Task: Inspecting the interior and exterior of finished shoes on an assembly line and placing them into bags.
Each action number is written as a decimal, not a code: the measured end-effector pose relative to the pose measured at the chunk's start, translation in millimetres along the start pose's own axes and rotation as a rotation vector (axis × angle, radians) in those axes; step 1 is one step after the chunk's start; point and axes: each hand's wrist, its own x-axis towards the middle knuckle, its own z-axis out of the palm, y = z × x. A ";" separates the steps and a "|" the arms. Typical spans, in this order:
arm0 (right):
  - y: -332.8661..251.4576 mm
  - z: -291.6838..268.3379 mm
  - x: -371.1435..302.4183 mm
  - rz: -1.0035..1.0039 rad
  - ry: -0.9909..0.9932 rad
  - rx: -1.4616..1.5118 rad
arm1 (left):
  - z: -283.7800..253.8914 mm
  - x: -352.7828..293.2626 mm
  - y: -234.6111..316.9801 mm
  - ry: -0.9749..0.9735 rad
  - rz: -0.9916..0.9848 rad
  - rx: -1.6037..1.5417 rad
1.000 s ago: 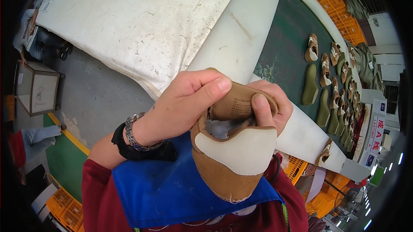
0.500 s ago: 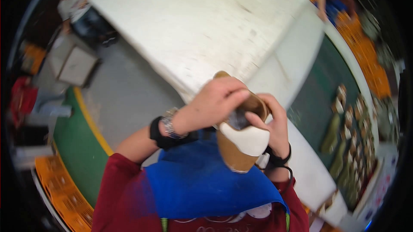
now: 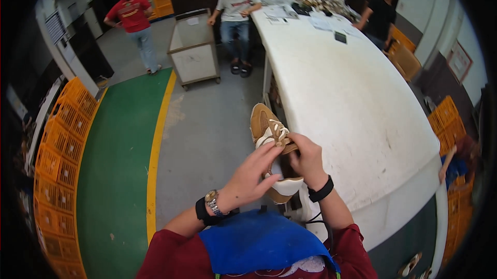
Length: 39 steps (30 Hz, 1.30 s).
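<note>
A tan and white sneaker [image 3: 263, 125] with pale laces is between my two hands, its toe pointing away from me. My left hand [image 3: 253, 171] lies along the left side of its opening, fingers stretched toward the tongue and thumb near the heel collar; it bears on the sneaker. On the other side, my right hand [image 3: 307, 160] grips the sneaker by the collar and tongue, thumb over the inside edge. Part of the sneaker's middle is hidden behind my fingers. Dark bands circle both wrists, and a watch [image 3: 213, 202] is on the left one.
A long white table [image 3: 352, 123] runs along my right, with papers and a heap of items at its far end. A wheeled bin [image 3: 195, 64] stands ahead near a seated person [image 3: 238, 12]. Stacked orange crates [image 3: 57, 170] line the left beyond a green walkway [image 3: 121, 175].
My view has swung left and up, bringing the walkway and far room in. The sneaker has turned so its toe and laces show. My left hand has shifted back along the opening.
</note>
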 end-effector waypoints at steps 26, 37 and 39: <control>-182.4 529.9 181.1 -0.016 -1.289 0.970 | -308.8 -286.0 -283.9 1.822 -0.609 -0.882; -285.0 641.5 216.5 -0.391 -2.013 1.110 | -359.9 -296.8 -251.8 2.222 -0.704 0.217; -325.8 656.5 201.8 -0.846 -2.243 0.998 | -345.1 -319.5 -235.6 2.345 -0.676 0.260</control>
